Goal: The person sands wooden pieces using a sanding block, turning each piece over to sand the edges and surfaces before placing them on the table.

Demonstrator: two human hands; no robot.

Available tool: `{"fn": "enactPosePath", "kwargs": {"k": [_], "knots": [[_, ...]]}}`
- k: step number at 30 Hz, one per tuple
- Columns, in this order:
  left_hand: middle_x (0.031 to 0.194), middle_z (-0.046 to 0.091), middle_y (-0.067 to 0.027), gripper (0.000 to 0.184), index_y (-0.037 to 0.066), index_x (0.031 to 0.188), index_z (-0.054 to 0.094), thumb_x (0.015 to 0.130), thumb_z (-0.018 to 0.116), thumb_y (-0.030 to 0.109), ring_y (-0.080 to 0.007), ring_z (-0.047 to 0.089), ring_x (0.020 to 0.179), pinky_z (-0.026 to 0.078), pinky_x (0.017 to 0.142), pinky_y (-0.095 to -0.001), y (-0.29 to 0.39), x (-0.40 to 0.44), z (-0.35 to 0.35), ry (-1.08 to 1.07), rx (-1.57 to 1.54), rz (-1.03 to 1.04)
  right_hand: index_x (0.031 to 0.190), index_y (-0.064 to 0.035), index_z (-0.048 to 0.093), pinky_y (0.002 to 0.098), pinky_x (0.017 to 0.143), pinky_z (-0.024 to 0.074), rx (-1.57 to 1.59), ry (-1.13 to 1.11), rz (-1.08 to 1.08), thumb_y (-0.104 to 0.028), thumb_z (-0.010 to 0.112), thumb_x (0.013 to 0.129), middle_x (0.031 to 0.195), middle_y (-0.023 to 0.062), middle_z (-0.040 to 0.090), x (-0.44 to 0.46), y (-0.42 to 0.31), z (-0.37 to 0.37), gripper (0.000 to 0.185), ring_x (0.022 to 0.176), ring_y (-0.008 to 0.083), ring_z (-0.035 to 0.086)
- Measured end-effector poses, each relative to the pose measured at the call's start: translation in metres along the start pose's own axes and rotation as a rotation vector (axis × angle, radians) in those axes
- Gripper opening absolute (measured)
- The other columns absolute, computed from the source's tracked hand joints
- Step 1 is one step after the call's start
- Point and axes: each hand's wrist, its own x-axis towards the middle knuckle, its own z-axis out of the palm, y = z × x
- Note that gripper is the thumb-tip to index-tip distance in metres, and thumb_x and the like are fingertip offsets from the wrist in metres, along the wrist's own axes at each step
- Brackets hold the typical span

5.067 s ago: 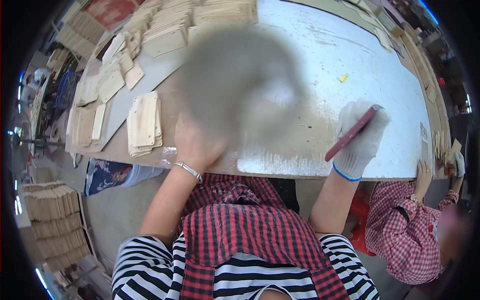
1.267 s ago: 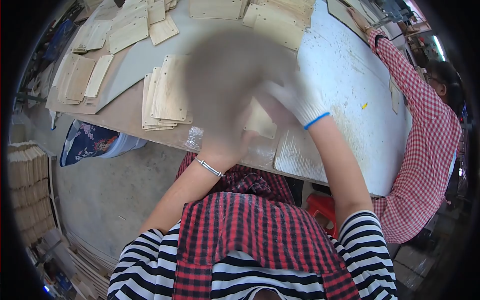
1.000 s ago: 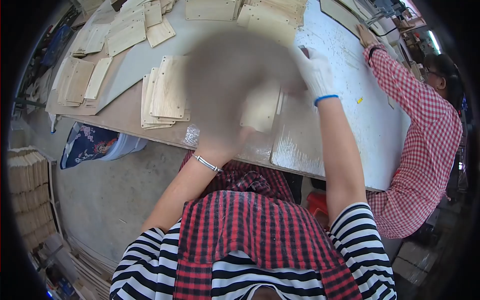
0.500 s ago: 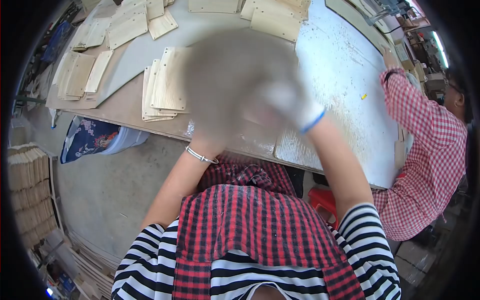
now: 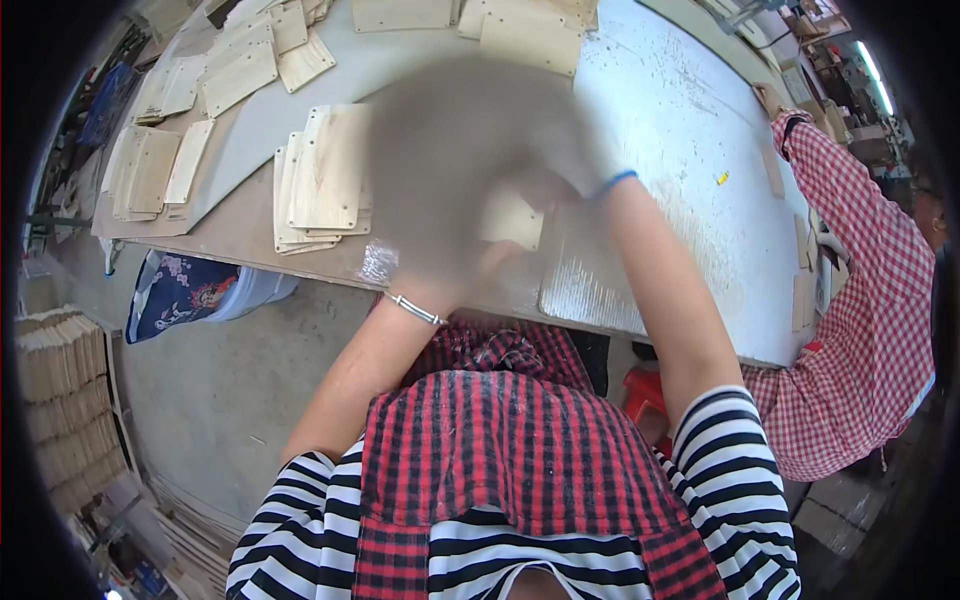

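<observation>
**Grey blur veils both hands around a wooden panel (image 5: 517, 222)**

Fingers of the bare left hand (image 5: 455, 280) and gloved right hand (image 5: 588, 170): spread or gripping, cannot tell. Wooden panel shows between them, over the table (image 5: 665, 240); beside them, stacked drilled panels (image 5: 328, 175).

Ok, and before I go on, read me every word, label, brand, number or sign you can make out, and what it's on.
None can be read.
Wooden boards: no lettering visible.
Dark floral cloth: printed pattern, no readable word.
Background clutter: too small to read.
Behind the grey blur: cannot tell.
</observation>
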Motion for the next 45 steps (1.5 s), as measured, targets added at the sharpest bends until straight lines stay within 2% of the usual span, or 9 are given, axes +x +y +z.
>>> {"fn": "enactPosePath", "kwargs": {"k": [8, 20, 25, 28, 30, 32, 35, 38, 45], "knots": [[0.114, 0.050, -0.0166, 0.060, 0.003, 0.115, 0.054, 0.068, 0.074, 0.034, -0.0332, 0.048, 0.106, 0.039, 0.088, -0.0435, 0.026, 0.016, -0.027, 0.027, 0.133, -0.048, 0.123, -0.0037, 0.049, 0.0352, 0.080, 0.0511, -0.098, 0.066, -0.252, -0.031, 0.064, 0.077, 0.105, 0.0187, 0.062, -0.045, -0.007, -0.016, 0.055, 0.095, 0.0276, 0.062], [0.119, 0.049, -0.0174, 0.062, 0.003, 0.118, 0.052, 0.068, 0.074, 0.033, -0.0342, 0.046, 0.110, 0.038, 0.090, -0.0446, 0.002, 0.023, -0.029, 0.013, 0.081, -0.043, 0.106, -0.0071, 0.061, 0.0392, 0.079, 0.0488, -0.531, -0.333, 0.158, -0.049, 0.071, 0.065, 0.089, 0.0182, 0.065, -0.027, -0.034, -0.037, 0.059, 0.085, 0.0298, 0.063], [0.121, 0.048, -0.0177, 0.063, 0.004, 0.120, 0.051, 0.068, 0.074, 0.033, -0.0346, 0.045, 0.112, 0.037, 0.091, -0.0450, -0.011, 0.025, -0.029, -0.020, 0.080, -0.054, 0.104, -0.0052, 0.062, 0.0360, 0.076, 0.0495, -0.216, 0.190, -0.294, -0.046, 0.072, 0.068, 0.084, 0.0158, 0.066, -0.023, -0.028, -0.020, 0.056, 0.078, 0.0265, 0.063], [0.128, 0.045, -0.0214, 0.072, 0.001, 0.128, 0.044, 0.070, 0.074, 0.033, -0.0355, 0.044, 0.117, 0.035, 0.101, -0.0429, -0.043, 0.030, 0.016, 0.081, -0.663, 0.126, 0.101, -0.0031, 0.063, 0.0335, 0.074, 0.0489, -0.183, -0.007, -0.094, -0.037, 0.072, 0.071, 0.082, 0.0124, 0.066, -0.020, -0.017, -0.029, 0.046, 0.076, 0.0237, 0.062], [0.132, 0.042, -0.0230, 0.076, 0.000, 0.130, 0.040, 0.070, 0.072, 0.034, -0.0359, 0.039, 0.123, 0.029, 0.105, -0.0445, 0.015, 0.034, -0.028, 0.014, 0.012, -0.179, 0.098, -0.0026, 0.064, 0.0331, 0.072, 0.0487, -0.206, -0.019, 0.385, -0.029, 0.070, 0.075, 0.087, 0.0118, 0.066, -0.018, -0.036, -0.049, 0.036, 0.077, 0.0238, 0.062], [0.132, 0.042, -0.0234, 0.078, -0.001, 0.131, 0.039, 0.069, 0.071, 0.035, -0.0370, 0.038, 0.123, 0.028, 0.105, -0.0454, -0.013, 0.021, 0.031, 0.091, 0.088, -0.125, 0.099, -0.0034, 0.064, 0.0336, 0.071, 0.0490, 0.163, 0.169, 0.297, -0.028, 0.069, 0.076, 0.089, 0.0126, 0.065, -0.040, 0.018, -0.025, 0.033, 0.076, 0.0235, 0.062], [0.126, 0.045, -0.0263, 0.078, -0.004, 0.126, 0.042, 0.066, 0.069, 0.039, -0.0423, 0.040, 0.118, 0.032, 0.100, -0.0482, -0.023, 0.030, 0.027, -0.032, 0.170, -0.045, 0.101, -0.0076, 0.065, 0.0362, 0.072, 0.0498, -0.599, 0.337, -0.253, -0.023, 0.061, 0.084, 0.092, 0.0146, 0.065, -0.046, 0.081, -0.021, 0.023, 0.080, 0.0276, 0.062], [0.097, 0.053, -0.0256, 0.067, -0.005, 0.113, 0.049, 0.058, 0.066, 0.028, -0.0411, 0.047, 0.094, 0.037, 0.086, -0.0491, 0.028, 0.037, -0.063, 0.227, 0.268, 0.005, 0.095, -0.0093, 0.068, 0.0417, 0.082, 0.0461, -0.208, 0.409, 0.019, -0.031, 0.059, 0.083, 0.094, 0.0171, 0.064, -0.037, 0.017, -0.034, 0.026, 0.086, 0.0310, 0.061], [0.115, 0.045, -0.0230, 0.070, 0.002, 0.126, 0.044, 0.064, 0.071, 0.021, -0.0390, 0.042, 0.108, 0.034, 0.094, -0.0466, 0.006, 0.026, -0.080, 0.335, 0.668, -0.167, 0.098, -0.0047, 0.065, 0.0377, 0.085, 0.0441, 0.026, 0.370, 0.111, -0.032, 0.058, 0.083, 0.095, 0.0142, 0.064, -0.057, 0.056, -0.064, 0.032, 0.089, 0.0272, 0.060]]}}
